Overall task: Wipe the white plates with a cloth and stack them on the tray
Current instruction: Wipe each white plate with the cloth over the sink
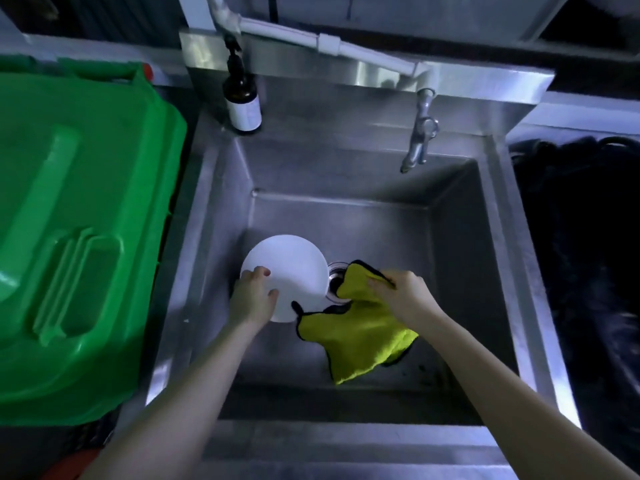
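A round white plate (291, 268) is down inside the steel sink (457, 271), left of the drain. My left hand (252, 299) grips the plate by its lower left rim, thumb on its face. A yellow cloth with a dark edge (363, 327) hangs to the right of the plate, and one corner reaches the plate's lower edge. My right hand (405, 296) pinches the cloth at its top, over the drain. No tray is in view.
A tap (420, 133) juts over the sink's back right. A dark pump bottle with a white label (242, 102) stands at the back left corner. A big green bin lid (76, 237) fills the left side. Something dark lies right of the sink.
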`<state>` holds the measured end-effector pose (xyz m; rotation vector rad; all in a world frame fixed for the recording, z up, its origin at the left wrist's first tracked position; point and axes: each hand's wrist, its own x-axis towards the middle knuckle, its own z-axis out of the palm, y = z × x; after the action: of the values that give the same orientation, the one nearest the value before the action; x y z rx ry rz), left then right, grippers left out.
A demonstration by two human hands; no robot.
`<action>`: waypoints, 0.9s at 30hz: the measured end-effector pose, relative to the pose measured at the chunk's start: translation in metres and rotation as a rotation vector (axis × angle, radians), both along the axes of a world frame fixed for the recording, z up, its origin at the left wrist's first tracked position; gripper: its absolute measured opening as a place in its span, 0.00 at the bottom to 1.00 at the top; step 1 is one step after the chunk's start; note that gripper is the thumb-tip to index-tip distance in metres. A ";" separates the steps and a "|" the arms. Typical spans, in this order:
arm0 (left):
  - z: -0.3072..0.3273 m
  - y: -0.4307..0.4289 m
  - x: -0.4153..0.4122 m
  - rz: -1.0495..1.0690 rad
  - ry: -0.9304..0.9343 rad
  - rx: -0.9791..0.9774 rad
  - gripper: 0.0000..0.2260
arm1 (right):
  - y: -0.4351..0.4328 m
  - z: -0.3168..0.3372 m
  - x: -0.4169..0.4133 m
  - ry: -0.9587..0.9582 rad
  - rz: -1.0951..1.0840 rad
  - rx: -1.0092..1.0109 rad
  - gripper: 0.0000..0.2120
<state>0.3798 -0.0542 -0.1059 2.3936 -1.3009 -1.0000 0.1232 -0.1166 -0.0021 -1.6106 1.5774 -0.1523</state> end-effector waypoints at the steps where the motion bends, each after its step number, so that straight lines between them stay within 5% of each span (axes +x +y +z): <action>1: -0.008 -0.004 0.008 -0.022 -0.029 0.031 0.21 | -0.004 -0.004 0.007 0.006 -0.016 0.000 0.14; 7: -0.043 -0.027 0.027 -0.109 -0.130 0.176 0.33 | -0.012 -0.018 0.030 0.083 -0.036 -0.009 0.15; 16: -0.064 -0.041 0.035 0.028 -0.196 0.312 0.28 | -0.019 -0.015 0.029 0.129 -0.132 0.030 0.15; 27: -0.049 -0.042 0.042 0.215 0.047 0.308 0.29 | -0.019 -0.006 0.016 0.112 -0.157 0.062 0.16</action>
<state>0.4221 -0.0966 -0.1544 2.6437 -0.9028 -1.2582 0.1387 -0.1351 -0.0085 -1.4699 1.7781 -0.0972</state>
